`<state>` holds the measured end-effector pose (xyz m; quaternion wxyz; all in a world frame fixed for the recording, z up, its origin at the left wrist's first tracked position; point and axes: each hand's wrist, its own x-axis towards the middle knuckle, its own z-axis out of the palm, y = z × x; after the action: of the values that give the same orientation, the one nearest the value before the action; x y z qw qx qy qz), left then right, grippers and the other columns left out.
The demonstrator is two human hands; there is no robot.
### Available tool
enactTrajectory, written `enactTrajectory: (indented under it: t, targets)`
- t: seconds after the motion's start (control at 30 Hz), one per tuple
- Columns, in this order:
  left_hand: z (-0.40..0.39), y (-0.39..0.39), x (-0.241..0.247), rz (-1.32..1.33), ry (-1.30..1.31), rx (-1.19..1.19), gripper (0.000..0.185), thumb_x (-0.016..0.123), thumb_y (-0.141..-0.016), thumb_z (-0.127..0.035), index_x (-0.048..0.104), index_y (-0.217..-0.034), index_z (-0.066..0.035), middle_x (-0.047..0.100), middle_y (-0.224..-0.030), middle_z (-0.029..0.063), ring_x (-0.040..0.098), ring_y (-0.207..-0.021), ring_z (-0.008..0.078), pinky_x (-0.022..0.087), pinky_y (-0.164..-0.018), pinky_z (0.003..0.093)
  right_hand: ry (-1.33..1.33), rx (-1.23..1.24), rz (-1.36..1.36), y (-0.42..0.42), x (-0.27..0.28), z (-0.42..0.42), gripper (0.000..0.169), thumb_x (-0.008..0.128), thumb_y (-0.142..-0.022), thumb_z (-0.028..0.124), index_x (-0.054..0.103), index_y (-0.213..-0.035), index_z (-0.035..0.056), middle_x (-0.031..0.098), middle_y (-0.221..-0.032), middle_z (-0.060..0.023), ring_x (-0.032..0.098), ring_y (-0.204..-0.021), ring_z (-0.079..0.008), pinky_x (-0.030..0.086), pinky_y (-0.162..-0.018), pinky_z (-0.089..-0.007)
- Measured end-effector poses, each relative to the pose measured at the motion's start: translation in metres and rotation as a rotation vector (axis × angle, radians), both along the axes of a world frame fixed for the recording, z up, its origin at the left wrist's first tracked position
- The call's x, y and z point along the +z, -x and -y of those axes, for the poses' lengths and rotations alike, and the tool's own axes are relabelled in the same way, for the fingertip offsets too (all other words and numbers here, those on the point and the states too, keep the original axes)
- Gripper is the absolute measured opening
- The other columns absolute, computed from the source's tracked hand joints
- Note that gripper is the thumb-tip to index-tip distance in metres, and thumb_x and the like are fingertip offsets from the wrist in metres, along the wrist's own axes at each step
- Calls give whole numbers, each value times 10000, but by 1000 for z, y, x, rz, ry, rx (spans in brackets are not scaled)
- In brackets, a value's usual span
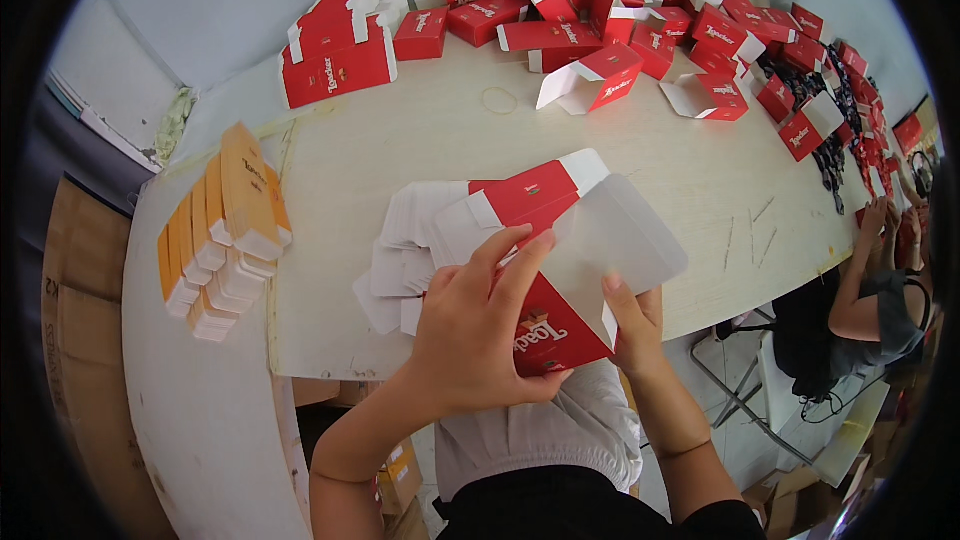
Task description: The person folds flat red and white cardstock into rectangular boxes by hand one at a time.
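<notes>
A partly folded red Loacker carton [559, 322] is between my hands at the near edge of the table, its white inside showing. My left hand [480, 315] grips its printed panel, thumb at the lower edge and fingers over the top. My right hand [636, 319] holds the carton's right side, the thumb against its white inner face. Just beyond, a red carton blank [529, 191] with white flaps lies on a fanned stack of flat carton blanks [405, 262], partly hidden by my left hand and the held carton.
Folded red cartons [566, 34], many with open flaps, are heaped along the back. Flat red blanks [337, 75] are stacked at back left. Orange cartons [251, 191] stand in piles at left. Dark strips [829, 157] lie at right, where another person [862, 307] sits beside a folding chair [776, 382].
</notes>
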<state>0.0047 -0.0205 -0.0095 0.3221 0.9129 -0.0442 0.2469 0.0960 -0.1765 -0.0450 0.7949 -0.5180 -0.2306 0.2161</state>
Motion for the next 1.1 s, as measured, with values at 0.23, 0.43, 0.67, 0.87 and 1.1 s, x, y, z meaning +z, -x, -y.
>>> enactTrajectory:
  t: [0.23, 0.43, 0.67, 0.87, 1.1]
  targets:
    - [-1, 2, -6, -31, 18, -65, 871, 812, -489, -304, 442, -1252, -105, 458, -1301, 146, 589, -924, 264, 421, -781, 391, 244, 37, 197, -5, 2, 12, 356, 499, -968, 162, 467, -1257, -43, 558, -1170, -75, 494, -1060, -113, 411, -903, -281]
    - [4, -1, -4, -69, -101, -69, 821, 804, -494, -304, 436, -1191, -73, 459, -1314, 169, 598, -871, 279, 404, -785, 385, 315, 145, 596, -14, 0, 11, 556, 507, -955, 292, 350, -1373, -39, 431, -1352, -220, 434, -1243, -296, 356, -1013, -364]
    - [7, -1, -8, -96, -179, -50, 1024, 794, -489, -310, 348, -1343, 36, 494, -1317, 163, 581, -822, 248, 394, -772, 371, 428, 361, 662, -9, 27, 13, 678, 427, -929, 309, 176, -1452, -44, 323, -1415, -290, 372, -1280, -432, 321, -1044, -419]
    - [7, -1, -2, -107, -200, -69, 1107, 785, -489, -314, 281, -1405, 48, 519, -1298, 168, 570, -808, 232, 393, -780, 359, 497, 339, 547, -5, 35, 18, 622, 404, -938, 200, 158, -1455, -43, 353, -1385, -292, 434, -1228, -415, 331, -1028, -407]
    - [8, -2, -3, -96, -232, -71, 1063, 759, -488, -291, 311, -1388, 52, 505, -1303, 189, 564, -802, 235, 393, -756, 354, 514, 343, 545, -2, 34, 17, 631, 396, -936, 195, 134, -1461, -38, 348, -1381, -291, 398, -1261, -396, 328, -1033, -400]
